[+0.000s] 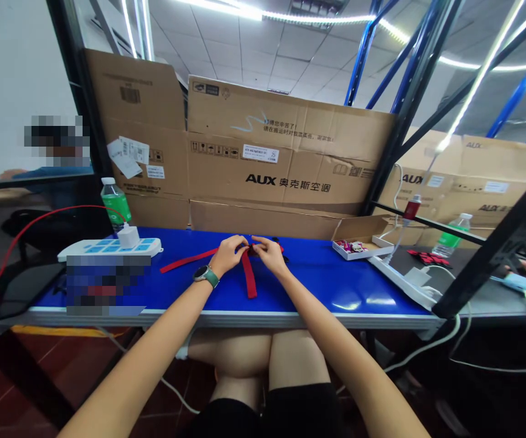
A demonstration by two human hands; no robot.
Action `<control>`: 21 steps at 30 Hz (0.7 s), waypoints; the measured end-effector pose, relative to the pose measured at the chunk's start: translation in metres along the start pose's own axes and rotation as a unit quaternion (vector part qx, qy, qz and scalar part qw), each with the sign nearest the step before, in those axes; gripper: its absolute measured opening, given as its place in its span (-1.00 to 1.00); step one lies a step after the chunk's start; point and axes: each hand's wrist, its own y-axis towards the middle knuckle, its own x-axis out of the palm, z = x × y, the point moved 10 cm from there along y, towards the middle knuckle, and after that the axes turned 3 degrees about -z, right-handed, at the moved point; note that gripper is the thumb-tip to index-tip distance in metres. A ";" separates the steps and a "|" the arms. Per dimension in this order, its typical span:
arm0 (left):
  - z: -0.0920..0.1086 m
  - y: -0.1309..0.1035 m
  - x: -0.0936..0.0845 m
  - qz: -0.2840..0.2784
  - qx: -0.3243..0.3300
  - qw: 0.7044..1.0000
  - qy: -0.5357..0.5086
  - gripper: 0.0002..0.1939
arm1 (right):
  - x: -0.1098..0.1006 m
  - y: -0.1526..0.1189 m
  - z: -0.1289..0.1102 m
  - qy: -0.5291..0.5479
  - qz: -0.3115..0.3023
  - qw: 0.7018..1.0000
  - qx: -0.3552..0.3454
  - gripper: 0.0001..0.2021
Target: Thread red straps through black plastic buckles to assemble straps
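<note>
Over the blue tabletop, my left hand (230,254) is closed, thumb and fingers pinched at the upper end of a red strap (249,277). A watch with a green band sits on that wrist. My right hand (269,252) meets it from the other side, fingers closed on the same spot, where a small dark piece shows between the fingertips. The strap's free end hangs toward me and lies on the table. Another red strap length (187,260) stretches out to the left. More red and black material lies partly hidden behind my right hand.
On the left stand a white power strip (148,248) and a green-labelled bottle (115,204). An open small carton (372,249) with small parts lies at right, beside another power strip (406,283). Cardboard panels (226,176) wall the back. A person sits at far left; another's hands show far right.
</note>
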 end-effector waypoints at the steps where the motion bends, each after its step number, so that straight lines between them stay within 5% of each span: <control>1: 0.000 0.000 -0.002 0.007 -0.007 1.000 0.009 -0.89 | 0.003 -0.001 0.001 0.043 -0.011 0.999 0.017 -0.59; 8: -0.003 -0.001 0.005 -0.025 -0.037 0.999 0.002 -0.86 | 0.022 -0.011 0.010 0.230 -0.076 0.964 0.114 -0.52; 17: -0.035 -0.003 -0.004 0.055 -0.128 0.985 -0.097 -0.90 | 0.028 -0.015 -0.004 0.221 -0.107 0.964 0.104 -0.50; 21: -0.029 -0.004 -0.013 0.066 -0.102 0.988 -0.099 -0.90 | 0.015 -0.008 -0.005 0.164 -0.062 0.982 0.065 -0.49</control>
